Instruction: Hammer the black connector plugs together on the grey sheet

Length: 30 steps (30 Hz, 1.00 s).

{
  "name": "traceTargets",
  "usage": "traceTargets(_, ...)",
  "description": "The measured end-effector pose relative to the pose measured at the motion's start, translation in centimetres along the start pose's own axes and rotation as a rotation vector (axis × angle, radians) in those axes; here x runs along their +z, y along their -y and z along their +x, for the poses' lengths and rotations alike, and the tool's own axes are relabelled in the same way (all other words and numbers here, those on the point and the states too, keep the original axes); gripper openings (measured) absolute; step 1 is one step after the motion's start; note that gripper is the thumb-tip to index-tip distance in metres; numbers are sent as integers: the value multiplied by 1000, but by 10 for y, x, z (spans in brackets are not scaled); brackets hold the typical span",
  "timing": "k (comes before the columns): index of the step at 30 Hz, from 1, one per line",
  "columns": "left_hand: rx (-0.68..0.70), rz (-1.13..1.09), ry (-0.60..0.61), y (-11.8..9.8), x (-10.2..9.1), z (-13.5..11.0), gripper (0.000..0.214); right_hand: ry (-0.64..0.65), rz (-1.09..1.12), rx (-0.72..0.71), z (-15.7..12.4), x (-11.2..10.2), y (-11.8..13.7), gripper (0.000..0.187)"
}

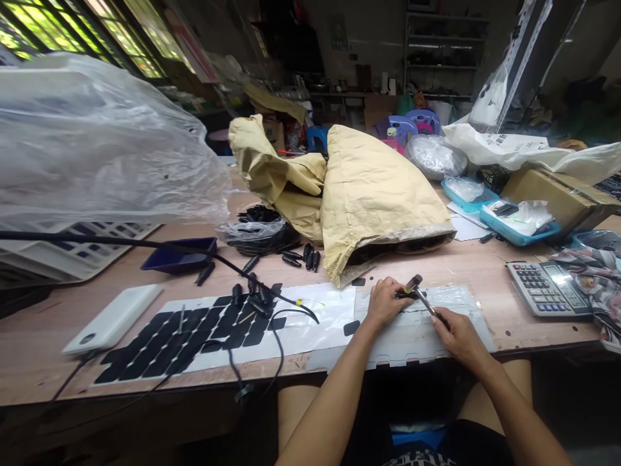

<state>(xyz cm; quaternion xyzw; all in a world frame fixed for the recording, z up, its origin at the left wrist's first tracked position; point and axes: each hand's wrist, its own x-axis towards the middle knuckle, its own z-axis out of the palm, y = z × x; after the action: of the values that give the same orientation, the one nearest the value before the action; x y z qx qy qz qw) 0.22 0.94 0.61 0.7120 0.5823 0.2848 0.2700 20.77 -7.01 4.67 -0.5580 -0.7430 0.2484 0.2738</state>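
Observation:
My left hand (385,301) is closed in a pinch on a small black part (402,294) over a clear plastic sheet (456,299) at the table's front edge. My right hand (458,336) grips the handle of a small hammer (418,289), whose head rests against the black part by my left fingers. To the left lies a white sheet (320,317) carrying rows of black pads (194,333) and several loose black plugs (252,294).
A tan paper sack (373,194) lies open behind my hands. A calculator (543,288) sits right, blue trays (514,226) behind it. A white power bank (114,318), a dark blue dish (182,255), black cables (272,336) and a big clear bag (97,142) lie left.

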Motion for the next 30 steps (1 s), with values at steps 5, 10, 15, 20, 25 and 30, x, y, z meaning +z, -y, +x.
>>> traceTargets(5, 14, -31, 2, 3, 0, 4, 18, -197, 202, 176, 13, -11, -33, 32)
traceTargets(10, 109, -203, -49, -8, -13, -20, 17, -258, 507, 296, 21, -12, -55, 39)
traceTargets(15, 291, -465, 128, -31, -11, -117, 27, -204, 506, 255, 20, -9, -52, 38)
traceTargets(20, 131, -249, 541, -14, 40, -180, 31, -192, 476, 265, 19, -8, -53, 39)
traceTargets(25, -343, 34, 714, 27, 96, -160, 42, -198, 486, 272, 20, -9, -53, 41)
traceTargets(30, -282, -22, 685, 39, 118, -135, 41, -202, 483, 269, 19, -8, -54, 41)
